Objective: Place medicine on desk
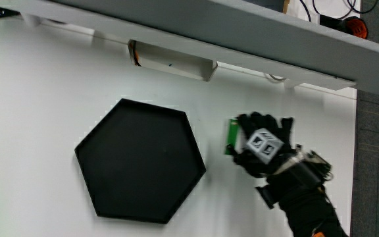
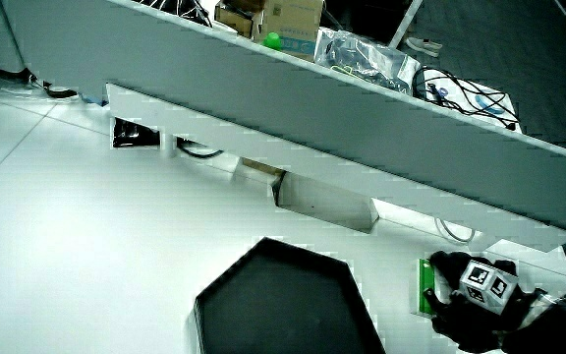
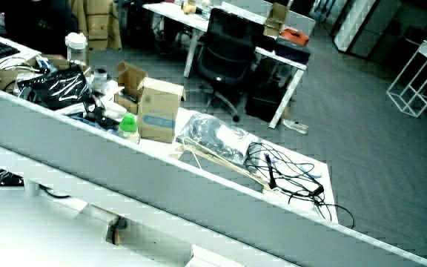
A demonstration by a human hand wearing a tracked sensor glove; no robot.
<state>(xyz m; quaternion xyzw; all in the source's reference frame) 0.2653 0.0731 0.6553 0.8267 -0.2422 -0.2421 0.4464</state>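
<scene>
Hand low over white counter, just beside black hexagonal tray, fingers curled around green medicine. Medicine between tray and hand, at counter level; contact with counter not determinable. Tray holding nothing visible. Partition farther from person than tray, with pale box-shaped fitting under its ledge. Clear counter between tray and medicine.

Same arrangement in a side view: hand, medicine as green strip partly covered by fingers, tray. Cables on partition top there only. Hand, tray and medicine outside remaining side view: partition, cardboard box, office chair.
</scene>
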